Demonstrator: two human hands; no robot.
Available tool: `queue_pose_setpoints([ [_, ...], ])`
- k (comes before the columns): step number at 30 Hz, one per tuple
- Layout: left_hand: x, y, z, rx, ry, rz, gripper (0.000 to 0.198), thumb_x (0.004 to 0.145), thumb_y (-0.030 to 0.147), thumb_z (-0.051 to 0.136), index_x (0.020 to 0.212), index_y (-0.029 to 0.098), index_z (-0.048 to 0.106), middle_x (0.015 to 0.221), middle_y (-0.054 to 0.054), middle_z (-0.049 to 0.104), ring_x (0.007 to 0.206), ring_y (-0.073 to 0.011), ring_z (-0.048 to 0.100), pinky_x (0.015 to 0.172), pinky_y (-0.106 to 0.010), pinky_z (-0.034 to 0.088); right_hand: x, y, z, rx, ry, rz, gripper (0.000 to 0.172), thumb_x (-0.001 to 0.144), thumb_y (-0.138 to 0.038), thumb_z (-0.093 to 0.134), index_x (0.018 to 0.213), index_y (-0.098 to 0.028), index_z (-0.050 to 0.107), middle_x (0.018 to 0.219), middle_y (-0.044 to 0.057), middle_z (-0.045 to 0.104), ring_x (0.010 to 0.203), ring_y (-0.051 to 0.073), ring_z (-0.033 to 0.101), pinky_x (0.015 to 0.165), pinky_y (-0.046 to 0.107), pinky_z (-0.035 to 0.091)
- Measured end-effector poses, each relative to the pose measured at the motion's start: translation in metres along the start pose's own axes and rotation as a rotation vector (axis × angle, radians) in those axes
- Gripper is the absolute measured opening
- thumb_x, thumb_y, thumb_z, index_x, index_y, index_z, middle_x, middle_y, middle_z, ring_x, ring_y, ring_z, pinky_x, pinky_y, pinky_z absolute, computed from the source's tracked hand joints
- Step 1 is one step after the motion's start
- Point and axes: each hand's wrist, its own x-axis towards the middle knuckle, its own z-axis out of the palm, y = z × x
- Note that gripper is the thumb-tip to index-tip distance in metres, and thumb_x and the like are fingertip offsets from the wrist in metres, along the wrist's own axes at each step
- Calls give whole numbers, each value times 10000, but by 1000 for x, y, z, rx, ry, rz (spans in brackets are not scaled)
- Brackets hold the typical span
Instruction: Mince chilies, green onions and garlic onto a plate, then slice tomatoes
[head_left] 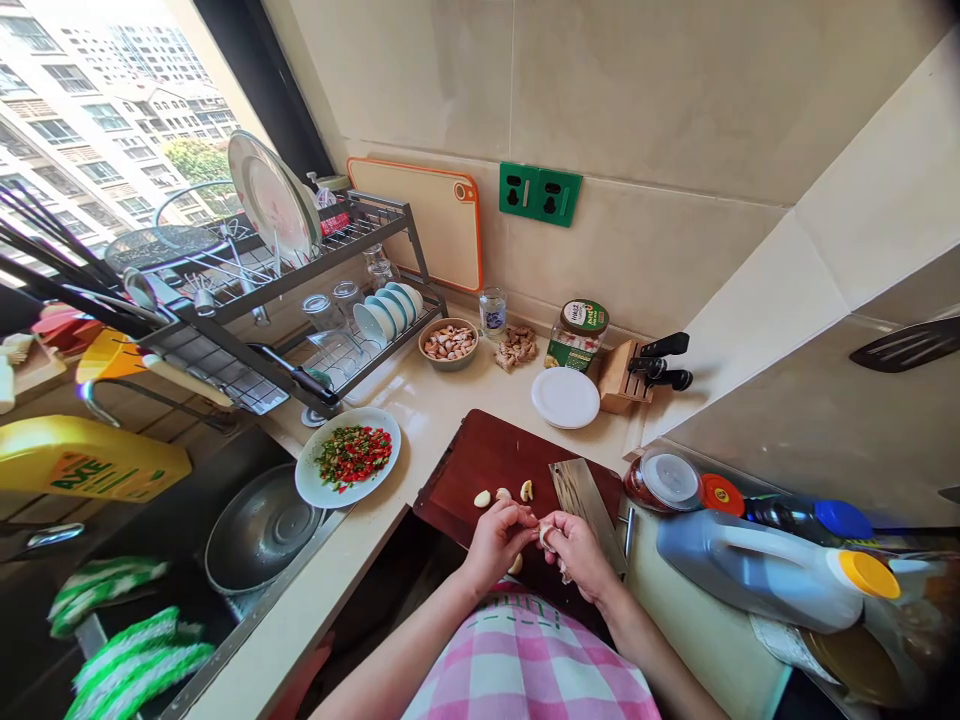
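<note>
My left hand and my right hand meet over the near edge of a dark red cutting board. Both pinch a small pale garlic clove between their fingertips. Three peeled garlic cloves lie on the board just beyond my hands. A cleaver rests flat on the board's right side, close to my right hand. Another pale piece shows under my left hand.
A white plate of chopped red and green chilli sits left of the board. A bowl of garlic, ginger, a jar, a white lid and a knife block stand behind. Dish rack and sink lie left; oil bottles right.
</note>
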Motion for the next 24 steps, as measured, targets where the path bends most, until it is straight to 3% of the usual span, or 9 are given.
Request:
queue_pose_setpoints([
  [6, 0, 3, 3, -117, 38, -49, 150, 697, 295, 699, 727, 164, 631, 828, -62, 621, 865, -188, 582, 797, -315, 462, -2, 2, 0, -2, 31, -49, 178, 711, -339, 510, 648, -173, 516, 547, -53, 500, 424, 49, 393, 400, 177, 263],
  [12, 1, 10, 3, -686, 5, -300, 248, 649, 257, 741, 783, 164, 554, 839, -18, 599, 750, -121, 570, 712, -257, 468, -5, -4, 6, -15, 14, -117, 220, 747, -390, 506, 668, -185, 500, 534, -72, 450, 431, 50, 372, 404, 173, 267],
  [16, 1, 8, -2, -891, 95, -405, 217, 685, 246, 714, 810, 160, 559, 858, -6, 578, 741, -97, 564, 712, -241, 468, -2, -1, 3, -106, 34, -114, 207, 742, -386, 522, 689, -186, 527, 518, -74, 456, 427, 56, 391, 400, 173, 273],
  [20, 2, 5, -3, -931, 182, -456, 245, 662, 264, 731, 824, 171, 572, 845, 15, 561, 729, -95, 566, 706, -249, 477, 2, 4, 1, -137, 55, -106, 247, 751, -426, 526, 729, -182, 559, 544, -62, 494, 435, 63, 424, 405, 177, 302],
  [24, 1, 4, -1, -810, 135, -412, 242, 650, 280, 735, 801, 161, 588, 741, 26, 574, 654, -82, 551, 649, -215, 455, 4, 5, 3, -29, -15, -109, 320, 786, -483, 486, 831, -178, 571, 598, -41, 545, 453, 64, 435, 428, 186, 325],
])
